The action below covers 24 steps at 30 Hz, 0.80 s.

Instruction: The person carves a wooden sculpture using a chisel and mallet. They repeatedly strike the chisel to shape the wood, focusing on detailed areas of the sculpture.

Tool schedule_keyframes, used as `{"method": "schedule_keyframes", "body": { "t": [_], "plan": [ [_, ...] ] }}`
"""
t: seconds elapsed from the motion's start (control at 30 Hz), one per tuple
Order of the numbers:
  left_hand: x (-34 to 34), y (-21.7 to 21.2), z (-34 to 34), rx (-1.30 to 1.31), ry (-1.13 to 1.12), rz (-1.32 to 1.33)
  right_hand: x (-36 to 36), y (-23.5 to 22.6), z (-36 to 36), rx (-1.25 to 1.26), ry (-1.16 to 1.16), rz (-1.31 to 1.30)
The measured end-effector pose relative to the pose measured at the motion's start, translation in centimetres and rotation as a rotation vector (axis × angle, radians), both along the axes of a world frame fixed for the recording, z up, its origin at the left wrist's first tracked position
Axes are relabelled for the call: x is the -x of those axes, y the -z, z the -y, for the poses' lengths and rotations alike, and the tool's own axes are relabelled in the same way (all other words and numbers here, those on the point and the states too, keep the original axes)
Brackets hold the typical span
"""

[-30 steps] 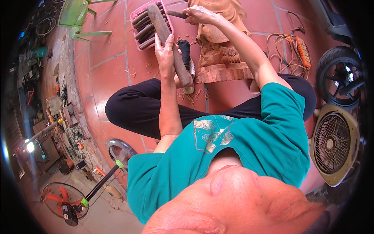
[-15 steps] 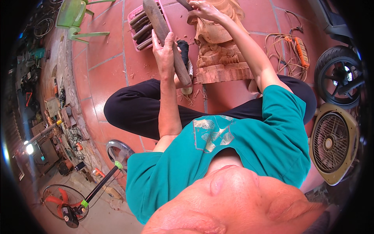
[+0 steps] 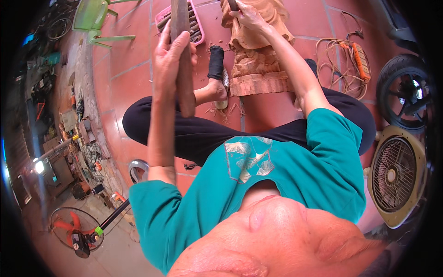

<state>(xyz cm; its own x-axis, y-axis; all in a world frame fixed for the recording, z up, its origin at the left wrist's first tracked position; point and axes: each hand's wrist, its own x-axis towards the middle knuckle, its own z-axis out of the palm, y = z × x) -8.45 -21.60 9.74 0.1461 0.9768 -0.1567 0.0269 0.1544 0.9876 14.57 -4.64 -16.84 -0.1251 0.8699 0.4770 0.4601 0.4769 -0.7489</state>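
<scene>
My left hand [image 3: 167, 57] is wrapped round a long, flat-sided wooden mallet [image 3: 185, 83], held up over the floor to the left of the carving. A large reddish-brown wood carving [image 3: 258, 60] with draped folds stands in front of me, its rough base towards me. At its upper part my right hand [image 3: 249, 18] is closed on a dark, slim tool, probably a chisel [image 3: 234, 4]; the picture's top edge cuts it off, so its tip is hidden.
Behind the mallet, a pink basket [image 3: 201, 30] holds several wooden-handled pieces. Wood shavings [image 3: 226, 112] lie near my foot. To the right are an orange power strip [image 3: 361, 62] with tangled cord, a wheel [image 3: 401, 92] and a box fan [image 3: 392, 175]. A green chair [image 3: 92, 16] stands far left.
My left hand has swung leftward with the mallet, which has turned more upright in the picture and away from the carving. My right hand has shifted slightly right with the tool.
</scene>
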Motion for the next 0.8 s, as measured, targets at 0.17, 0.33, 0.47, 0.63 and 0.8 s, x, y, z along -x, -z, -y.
{"method": "schedule_keyframes", "body": {
  "t": [0.17, 0.33, 0.47, 0.63, 0.8],
  "plan": [
    [0.9, -5.1, -3.0, -0.206, 0.216, -0.258, 1.0, -1.1, 1.5, 0.09, 0.076, -0.071],
    [-1.1, -6.5, -8.1, -0.354, 0.3, -0.664, 0.9, -2.3, 3.3, 0.175, 0.106, -0.062],
    [-0.2, 0.2, -11.8, -0.732, 0.343, -0.765, 1.0, -3.1, 3.4, 0.158, 0.14, -0.006],
    [-0.3, 4.2, -13.2, -0.503, 0.589, -0.854, 0.4, -1.0, 2.6, 0.109, 0.137, -0.093],
    [-1.2, 2.0, -12.5, -0.473, 0.518, -0.815, -0.4, 0.2, 2.5, 0.211, 0.102, -0.222]
  ]
}}
